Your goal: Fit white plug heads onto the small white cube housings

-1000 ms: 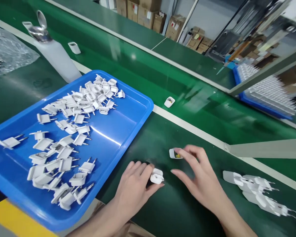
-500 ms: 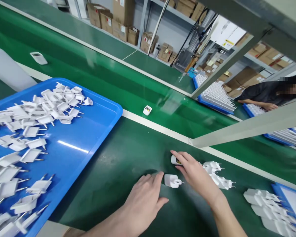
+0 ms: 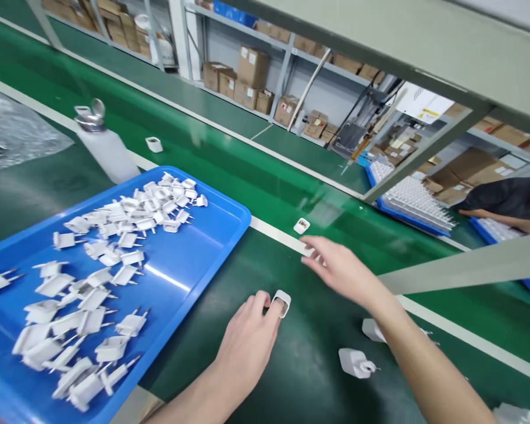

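My left hand (image 3: pixel 250 333) is closed on a white charger housing (image 3: pixel 284 297) at the green table, its fingertips over the housing's open end. Over the pale strip at the table's edge is my right hand (image 3: pixel 335 265), fingers apart and holding nothing. Just beyond those fingertips, another open charger housing (image 3: pixel 301 225) lies on the green belt. Below my right forearm, a white plug charger (image 3: pixel 355 362) with pins lies on the table. A second charger (image 3: pixel 373 330) is partly hidden behind the forearm.
A blue tray (image 3: pixel 212 259) on the left holds many white plug pieces (image 3: pixel 132 324). Behind it stands a white bottle (image 3: pixel 106 150). One more housing (image 3: pixel 154 144) lies farther along the belt. A metal post (image 3: pixel 468 265) slants across the right, where a co-worker's arm (image 3: pixel 494 217) shows.
My right hand has let go of a housing and moved up towards the belt. My left hand has taken hold of a housing. The view has swung left.
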A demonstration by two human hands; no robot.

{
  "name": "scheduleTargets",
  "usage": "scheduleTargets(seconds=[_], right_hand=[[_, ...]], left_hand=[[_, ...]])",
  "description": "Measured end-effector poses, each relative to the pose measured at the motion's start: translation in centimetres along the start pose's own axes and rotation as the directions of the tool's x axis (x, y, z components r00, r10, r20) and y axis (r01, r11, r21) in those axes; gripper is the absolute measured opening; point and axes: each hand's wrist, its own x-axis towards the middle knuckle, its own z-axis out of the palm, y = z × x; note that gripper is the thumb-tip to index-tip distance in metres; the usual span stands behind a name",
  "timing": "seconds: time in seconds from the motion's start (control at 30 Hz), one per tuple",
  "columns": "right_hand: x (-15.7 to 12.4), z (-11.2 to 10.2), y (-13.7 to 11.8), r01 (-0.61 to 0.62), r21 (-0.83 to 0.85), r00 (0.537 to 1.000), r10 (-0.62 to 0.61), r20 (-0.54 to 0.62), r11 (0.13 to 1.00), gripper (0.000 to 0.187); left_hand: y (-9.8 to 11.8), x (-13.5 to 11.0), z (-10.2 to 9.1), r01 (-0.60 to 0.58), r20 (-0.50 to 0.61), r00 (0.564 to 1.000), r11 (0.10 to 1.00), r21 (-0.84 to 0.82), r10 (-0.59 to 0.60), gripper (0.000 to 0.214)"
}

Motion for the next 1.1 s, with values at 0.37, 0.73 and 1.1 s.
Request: scheduleTargets(seconds=[0.37,0.73,1.1], right_hand=[[8.0,3.6,-2.0,0.220,-0.076,0.975,-0.218,0.041,0.972,0.021],[8.2,1.6,-7.4,0.368,-0.019,0.916,-0.359,0.181,0.930,0.041],[17.9,5.3,-23.5,0.551,-0.214,0.835,-0.534,0.133,0.807,0.027]], left_hand=[[-1.3,-1.6,-1.5,-0.128,-0.329,0.929,0.981,0.143,0.169,0.011],[-1.2,-0.1,-0.5,-0.060,-0.215,0.971,0.975,0.212,0.107,0.037],[-5.5,-3.5,-2.1,0.032,-0.266,0.962,0.946,0.322,0.058,0.034]])
